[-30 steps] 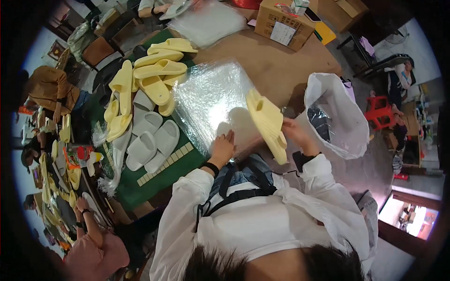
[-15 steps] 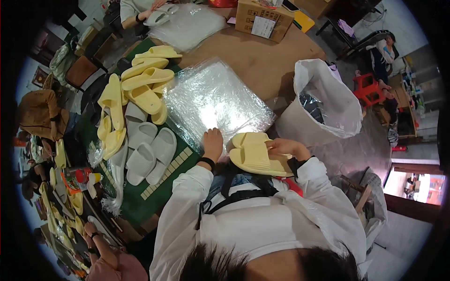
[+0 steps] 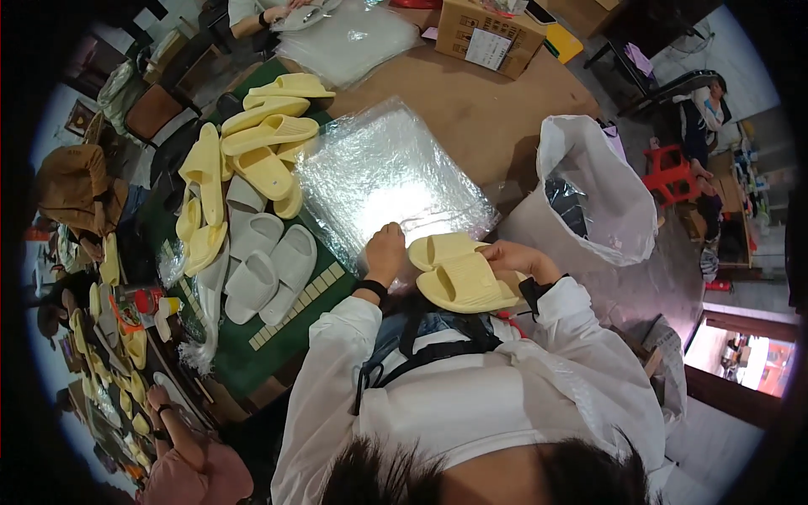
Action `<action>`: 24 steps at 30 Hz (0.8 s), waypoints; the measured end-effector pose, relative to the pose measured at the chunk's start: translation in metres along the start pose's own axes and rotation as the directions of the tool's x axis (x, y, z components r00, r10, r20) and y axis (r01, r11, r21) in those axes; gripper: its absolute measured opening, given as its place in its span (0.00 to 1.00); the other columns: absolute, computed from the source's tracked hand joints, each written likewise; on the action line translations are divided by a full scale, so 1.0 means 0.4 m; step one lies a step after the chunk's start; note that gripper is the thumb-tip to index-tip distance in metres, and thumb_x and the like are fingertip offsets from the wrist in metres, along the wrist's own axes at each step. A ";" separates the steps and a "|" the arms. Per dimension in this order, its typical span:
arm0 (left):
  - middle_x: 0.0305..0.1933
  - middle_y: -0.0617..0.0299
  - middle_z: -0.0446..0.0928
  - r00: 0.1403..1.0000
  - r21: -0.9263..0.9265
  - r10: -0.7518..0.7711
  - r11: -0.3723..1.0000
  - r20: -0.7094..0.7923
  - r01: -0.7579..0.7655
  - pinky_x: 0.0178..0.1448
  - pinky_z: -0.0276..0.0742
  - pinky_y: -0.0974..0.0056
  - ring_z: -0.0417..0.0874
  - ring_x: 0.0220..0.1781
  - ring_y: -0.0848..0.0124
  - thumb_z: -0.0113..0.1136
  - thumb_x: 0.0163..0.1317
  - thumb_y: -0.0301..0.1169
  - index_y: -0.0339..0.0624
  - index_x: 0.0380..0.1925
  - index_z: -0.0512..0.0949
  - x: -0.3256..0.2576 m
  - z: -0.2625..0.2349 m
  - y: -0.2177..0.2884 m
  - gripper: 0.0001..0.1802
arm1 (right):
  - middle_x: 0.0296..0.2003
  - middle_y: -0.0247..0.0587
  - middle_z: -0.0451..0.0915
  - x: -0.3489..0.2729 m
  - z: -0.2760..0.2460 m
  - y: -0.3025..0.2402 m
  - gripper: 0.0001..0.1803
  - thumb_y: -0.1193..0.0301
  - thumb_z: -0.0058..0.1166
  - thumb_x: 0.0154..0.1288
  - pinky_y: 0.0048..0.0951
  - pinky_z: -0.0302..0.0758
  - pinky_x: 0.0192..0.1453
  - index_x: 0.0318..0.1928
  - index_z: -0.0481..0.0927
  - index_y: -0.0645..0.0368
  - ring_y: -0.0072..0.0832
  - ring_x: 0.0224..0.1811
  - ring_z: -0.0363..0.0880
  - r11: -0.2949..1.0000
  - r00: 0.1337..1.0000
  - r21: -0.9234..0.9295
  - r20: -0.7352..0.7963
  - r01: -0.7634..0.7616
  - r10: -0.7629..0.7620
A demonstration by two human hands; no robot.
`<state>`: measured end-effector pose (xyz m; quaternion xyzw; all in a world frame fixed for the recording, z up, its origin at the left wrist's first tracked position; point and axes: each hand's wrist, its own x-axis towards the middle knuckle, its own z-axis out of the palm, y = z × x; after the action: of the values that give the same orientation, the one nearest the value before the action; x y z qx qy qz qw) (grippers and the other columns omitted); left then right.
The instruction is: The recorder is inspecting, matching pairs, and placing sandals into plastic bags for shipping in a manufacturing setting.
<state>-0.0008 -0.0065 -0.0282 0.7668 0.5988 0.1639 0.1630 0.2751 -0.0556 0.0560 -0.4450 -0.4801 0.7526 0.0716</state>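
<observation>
A pair of pale yellow slippers (image 3: 461,282) is held by my right hand (image 3: 522,259), whose fingers close round their right-hand end. The slippers lie side by side over my lap, at the near edge of the table. My left hand (image 3: 385,254) is at the near edge of a stack of clear plastic bags (image 3: 396,172), fingers bent and pressed together on the film. Its fingertips are partly hidden. Left of the bags lie several loose yellow slippers (image 3: 265,168) and several grey slippers (image 3: 290,265) on a green mat (image 3: 252,362).
A white sack (image 3: 581,194) with dark packed items inside stands at the right. On the brown table (image 3: 454,101), a cardboard box (image 3: 488,38) sits at the far side. Another person's hands (image 3: 282,12) work over more clear bags (image 3: 353,42). Co-workers sit at the left.
The yellow slippers have tilted slightly, with my right hand still round them. My left hand stays at the bags' near edge. The whole view has shifted a little.
</observation>
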 end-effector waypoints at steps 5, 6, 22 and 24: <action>0.30 0.52 0.76 0.990 -0.107 -0.008 0.994 -0.138 -0.007 0.33 0.73 0.53 0.78 0.31 0.53 0.43 0.60 0.29 0.42 0.34 0.71 -0.005 -0.004 0.033 0.07 | 0.42 0.30 0.78 0.033 -0.044 -0.006 0.13 0.73 0.50 0.60 0.20 0.67 0.49 0.45 0.77 0.63 0.17 0.42 0.72 0.972 0.980 -0.175 -0.099 0.155 -0.174; 0.31 0.52 0.76 0.999 -0.121 -0.039 0.992 -0.034 0.035 0.33 0.73 0.53 0.77 0.31 0.53 0.43 0.61 0.30 0.43 0.35 0.71 -0.003 -0.016 0.046 0.07 | 0.38 0.30 0.79 0.038 -0.048 -0.002 0.13 0.73 0.51 0.58 0.21 0.69 0.47 0.44 0.78 0.61 0.17 0.40 0.73 0.954 0.947 -0.195 -0.182 0.228 -0.264; 0.63 0.53 0.61 0.973 0.032 0.167 0.986 -0.162 -0.164 0.66 0.47 0.43 0.58 0.65 0.50 0.47 0.55 0.27 0.44 0.54 0.68 0.013 -0.054 0.204 0.23 | 0.27 0.50 0.70 0.168 -0.030 -0.034 0.06 0.74 0.51 0.47 0.41 0.68 0.37 0.21 0.73 0.65 0.46 0.34 0.70 0.614 0.512 -0.773 -0.468 0.158 -0.721; 0.62 0.57 0.62 0.974 0.002 0.146 0.989 -0.174 -0.148 0.66 0.43 0.40 0.56 0.66 0.51 0.47 0.56 0.28 0.45 0.54 0.68 0.008 -0.051 0.218 0.23 | 0.27 0.50 0.70 0.193 -0.039 -0.037 0.06 0.74 0.52 0.48 0.41 0.67 0.38 0.23 0.73 0.65 0.46 0.35 0.69 0.587 0.474 -0.786 -0.449 0.193 -0.757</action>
<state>0.0661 -0.0222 0.0292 0.7910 0.5514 0.2448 0.1018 0.2359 0.0038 0.0189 -0.5428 -0.7387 0.2236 0.3311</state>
